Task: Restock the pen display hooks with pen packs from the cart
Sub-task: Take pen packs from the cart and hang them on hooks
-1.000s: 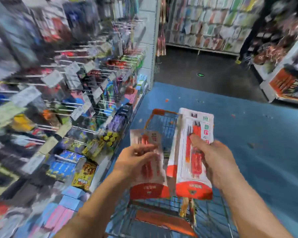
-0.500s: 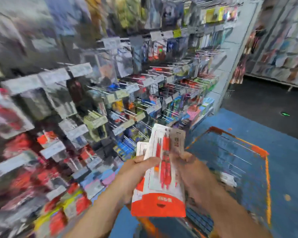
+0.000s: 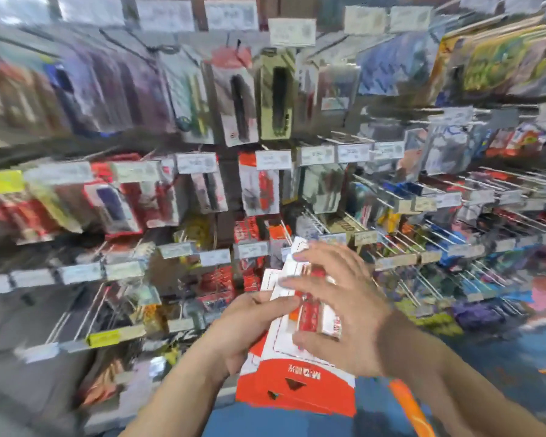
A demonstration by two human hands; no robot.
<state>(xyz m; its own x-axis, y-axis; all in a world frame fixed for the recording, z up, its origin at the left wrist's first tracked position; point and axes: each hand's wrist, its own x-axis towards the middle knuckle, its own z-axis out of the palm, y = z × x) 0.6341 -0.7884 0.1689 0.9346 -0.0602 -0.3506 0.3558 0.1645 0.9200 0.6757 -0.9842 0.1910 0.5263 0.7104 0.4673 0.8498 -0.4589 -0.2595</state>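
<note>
We are partway through one restocking round: pen packs (image 3: 297,370) are in hand in front of the display hooks (image 3: 391,197), but none of this handful is hung yet, as far as we can judge. Many hooks on the wall already carry packs, while several on the right stand bare, so a good deal of hanging looks to be left. Only an orange edge of what is probably the cart (image 3: 410,411) shows at the lower right.

The packs form a small stack, white card with red pens and an orange-red bottom band, held upright just below the middle rows of the display. Our left hand (image 3: 243,329) grips the stack from its left edge, fingers curled under and thumb across the front. Our right hand (image 3: 338,307) lies over the front of the stack, fingers spread across the top pack and thumb pressed low on it, seemingly separating one pack. The picture is blurred, so which hook is meant we cannot tell.
</note>
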